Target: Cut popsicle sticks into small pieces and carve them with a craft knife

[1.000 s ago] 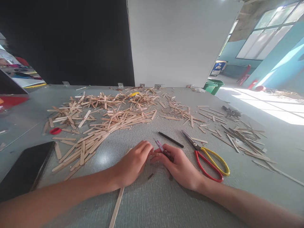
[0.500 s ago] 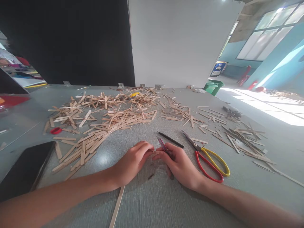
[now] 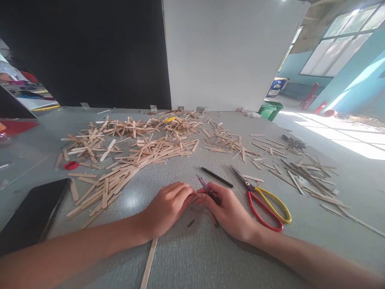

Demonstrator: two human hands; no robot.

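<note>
My left hand [image 3: 167, 206] lies knuckles up on the grey table [image 3: 192, 257], fingers curled and pressed on a small wooden stick piece [image 3: 195, 196] at their tips. My right hand [image 3: 226, 210] meets it from the right, closed round a thin purple-handled craft knife [image 3: 205, 188] whose point angles up and away. A long wooden strip [image 3: 148, 265] runs out from under my left wrist toward me. A tiny dark offcut [image 3: 190, 223] sits on the table between my wrists.
Red and yellow scissors [image 3: 264, 198] lie just right of my right hand, a black pencil [image 3: 216, 177] beyond it. Heaps of wooden sticks [image 3: 135, 148] spread across the back and right. A black phone [image 3: 28, 214] and a red ring [image 3: 70, 165] are at the left.
Both hands stay together at the same spot. The knife tip has shifted slightly and the left fingers have curled a little tighter on the stick piece.
</note>
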